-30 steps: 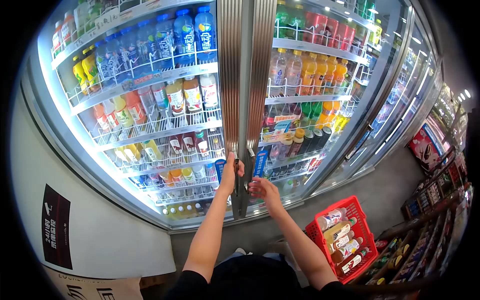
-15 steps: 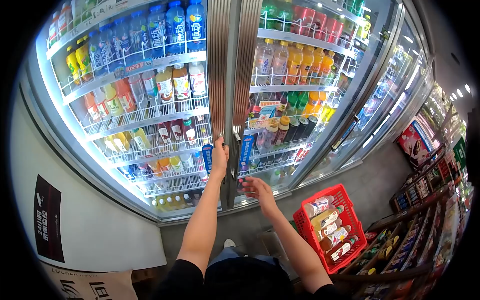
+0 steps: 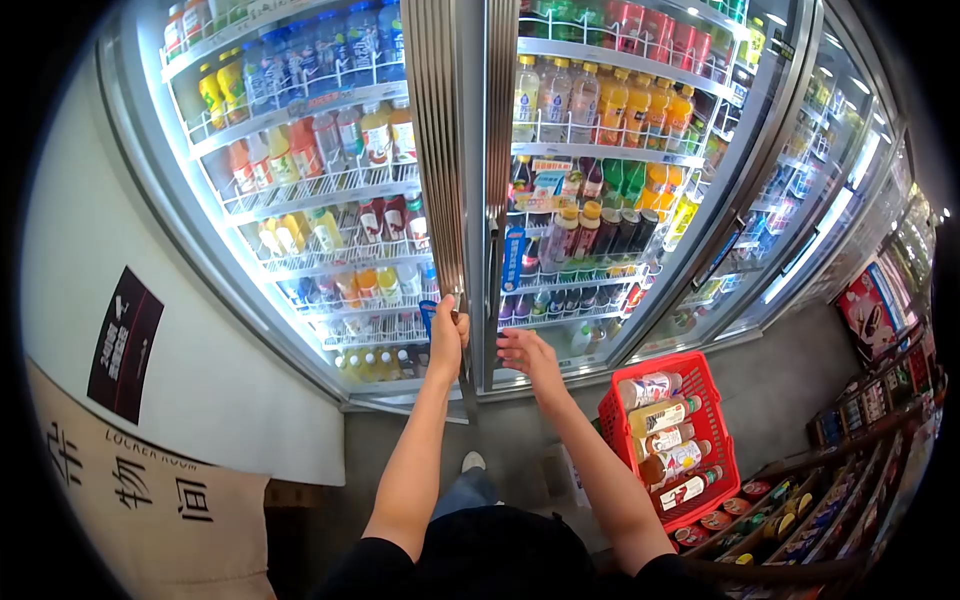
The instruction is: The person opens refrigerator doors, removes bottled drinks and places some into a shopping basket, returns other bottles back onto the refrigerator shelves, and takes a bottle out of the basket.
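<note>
My left hand (image 3: 449,338) is wrapped round the edge handle of the left glass door (image 3: 437,150) of a drinks fridge. That door stands slightly out from the frame at its bottom. My right hand (image 3: 528,356) is open, its fingers spread in front of the lower part of the right glass door (image 3: 508,120), holding nothing. Behind the left door are shelves of bottles, with blue-labelled bottles (image 3: 325,48) high up and red-labelled bottles (image 3: 393,220) lower down. Orange drink bottles (image 3: 640,105) and several cans (image 3: 660,35) show behind the right door.
A red shopping basket (image 3: 606,412) holding several bottles lies right of my right arm. Beyond it is a rack of packaged goods (image 3: 800,520). On the left are a white panel with a black sign (image 3: 125,345) and a cloth curtain (image 3: 150,510). More fridge doors (image 3: 790,200) continue rightward.
The left door has swung out a little, with my left hand still on its handle. My right hand stays open near the right door. The view has shifted.
</note>
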`<state>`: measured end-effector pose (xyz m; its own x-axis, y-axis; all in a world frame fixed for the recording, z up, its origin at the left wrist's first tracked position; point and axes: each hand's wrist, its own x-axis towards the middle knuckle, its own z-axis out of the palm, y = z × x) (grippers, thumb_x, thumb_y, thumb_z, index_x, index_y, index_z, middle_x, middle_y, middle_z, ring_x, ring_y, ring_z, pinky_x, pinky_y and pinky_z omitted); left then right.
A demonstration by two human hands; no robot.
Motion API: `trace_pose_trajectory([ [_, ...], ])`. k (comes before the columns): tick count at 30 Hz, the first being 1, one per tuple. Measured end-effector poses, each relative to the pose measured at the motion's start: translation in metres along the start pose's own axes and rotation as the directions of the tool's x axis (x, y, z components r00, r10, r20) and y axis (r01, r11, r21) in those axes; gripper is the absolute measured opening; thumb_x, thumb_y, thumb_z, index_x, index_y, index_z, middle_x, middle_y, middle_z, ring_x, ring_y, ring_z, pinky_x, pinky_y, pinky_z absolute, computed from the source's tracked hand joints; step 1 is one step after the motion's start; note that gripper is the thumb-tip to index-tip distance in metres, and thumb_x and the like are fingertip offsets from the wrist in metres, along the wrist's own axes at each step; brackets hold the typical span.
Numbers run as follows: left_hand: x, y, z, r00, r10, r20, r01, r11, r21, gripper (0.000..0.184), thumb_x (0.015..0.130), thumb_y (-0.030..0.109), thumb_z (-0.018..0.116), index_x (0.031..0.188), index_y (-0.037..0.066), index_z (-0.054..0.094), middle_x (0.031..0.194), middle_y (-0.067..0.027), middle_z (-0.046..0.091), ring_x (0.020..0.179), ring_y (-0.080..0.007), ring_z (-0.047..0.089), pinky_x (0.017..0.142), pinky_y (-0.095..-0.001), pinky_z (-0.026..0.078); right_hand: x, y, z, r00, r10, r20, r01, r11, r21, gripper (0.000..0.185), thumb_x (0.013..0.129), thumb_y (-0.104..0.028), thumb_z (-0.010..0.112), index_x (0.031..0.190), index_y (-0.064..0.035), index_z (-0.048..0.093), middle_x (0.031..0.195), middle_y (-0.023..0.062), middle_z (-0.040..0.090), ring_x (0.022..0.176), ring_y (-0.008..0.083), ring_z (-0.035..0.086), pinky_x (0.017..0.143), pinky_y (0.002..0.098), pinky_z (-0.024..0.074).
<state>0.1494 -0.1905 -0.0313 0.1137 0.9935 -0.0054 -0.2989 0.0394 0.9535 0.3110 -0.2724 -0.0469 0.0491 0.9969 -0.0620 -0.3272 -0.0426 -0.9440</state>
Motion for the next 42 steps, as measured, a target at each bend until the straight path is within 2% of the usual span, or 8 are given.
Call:
trace_pose_trajectory([
  [13,-0.183,0.019,-0.050,0.979,0.046,-0.198,-0.044,0.999,0.015,0.058,0.098,0.052,0.044,0.055,0.016,0.030,0.053,0.0032,0.029,0.050,-0.0105,0.028,0.053,-0.0267,0.027,-0.109,0.014,0.027,0.991,0.004,0.135,-0.007,1.000,0.020,0.041,0.103,-0.034,0.044,0.126,-0.0021,0.058,0.112,0.0091,0.067,0.101,0.0151,0.062,0.086,0.0300,0.0497],
  [16,-0.226,0.026,-0.043,0.758,0.343,-0.555,-0.247,0.938,0.242,0.042,0.098,0.040,0.054,0.071,0.009,0.047,0.064,0.0003,0.039,0.058,-0.0134,0.038,0.058,-0.0271,0.033,-0.120,0.019,0.037,0.985,0.010,0.174,-0.016,0.999,0.031,0.038,0.103,-0.031,0.044,0.125,-0.0034,0.060,0.111,0.0080,0.067,0.099,0.0136,0.062,0.083,0.0286,0.0496],
  [18,-0.244,0.031,-0.042,0.097,0.892,-0.441,-0.131,0.450,0.883,0.020,0.092,0.017,0.065,0.084,0.004,0.052,0.078,-0.0035,0.049,0.066,-0.0171,0.046,0.062,-0.0282,0.038,-0.125,0.021,0.043,0.979,0.009,0.202,-0.015,1.000,0.027,0.039,0.103,-0.031,0.044,0.125,-0.0031,0.060,0.110,0.0082,0.067,0.099,0.0140,0.062,0.084,0.0289,0.0500],
  [19,-0.253,0.032,-0.039,0.092,0.894,-0.439,-0.127,0.448,0.885,0.020,0.092,0.017,0.065,0.084,0.004,0.052,0.078,-0.0035,0.049,0.066,-0.0171,0.046,0.062,-0.0282,0.038,-0.127,0.023,0.046,0.978,0.010,0.209,-0.016,0.999,0.029,0.039,0.103,-0.031,0.044,0.125,-0.0031,0.060,0.110,0.0082,0.067,0.099,0.0140,0.062,0.084,0.0289,0.0500],
  [23,-0.262,0.029,-0.017,0.375,0.918,-0.126,-0.546,0.329,0.771,0.013,0.084,0.002,0.067,0.092,0.003,0.057,0.084,-0.0073,0.058,0.067,-0.0185,0.051,0.057,-0.0280,0.041,-0.133,0.027,0.050,0.974,0.012,0.226,-0.021,0.999,0.036,0.038,0.103,-0.029,0.044,0.125,-0.0030,0.060,0.110,0.0083,0.067,0.099,0.0147,0.062,0.084,0.0290,0.0504],
  [25,-0.248,0.031,-0.006,0.553,0.829,-0.084,-0.511,0.417,0.751,0.010,0.087,0.003,0.065,0.092,0.004,0.058,0.080,-0.0047,0.059,0.065,-0.0141,0.051,0.056,-0.0259,0.041,-0.133,0.025,0.049,0.973,0.003,0.231,-0.014,0.999,0.046,0.037,0.103,-0.028,0.043,0.125,-0.0029,0.060,0.110,0.0084,0.067,0.099,0.0149,0.062,0.084,0.0291,0.0505],
  [29,-0.183,0.027,-0.021,0.965,0.234,-0.120,-0.185,0.928,0.322,0.023,0.098,0.026,0.057,0.107,0.005,0.059,0.091,-0.0049,0.065,0.077,-0.0117,0.061,0.065,-0.0234,0.045,-0.132,0.021,0.034,0.975,0.020,0.223,-0.023,1.000,0.011,0.038,0.103,-0.028,0.043,0.128,-0.0028,0.056,0.114,0.0111,0.066,0.103,0.0181,0.063,0.087,0.0319,0.0503],
  [42,-0.147,0.007,-0.074,0.978,0.026,-0.208,0.012,0.984,0.178,0.030,0.096,0.036,0.053,0.107,0.010,0.064,0.091,-0.0030,0.066,0.068,-0.0085,0.060,0.060,-0.0227,0.040,-0.096,0.015,0.037,0.973,0.049,0.225,-0.042,0.998,-0.037,0.042,0.103,-0.031,0.044,0.133,-0.0039,0.053,0.119,0.0103,0.064,0.107,0.0184,0.061,0.090,0.0337,0.0491],
])
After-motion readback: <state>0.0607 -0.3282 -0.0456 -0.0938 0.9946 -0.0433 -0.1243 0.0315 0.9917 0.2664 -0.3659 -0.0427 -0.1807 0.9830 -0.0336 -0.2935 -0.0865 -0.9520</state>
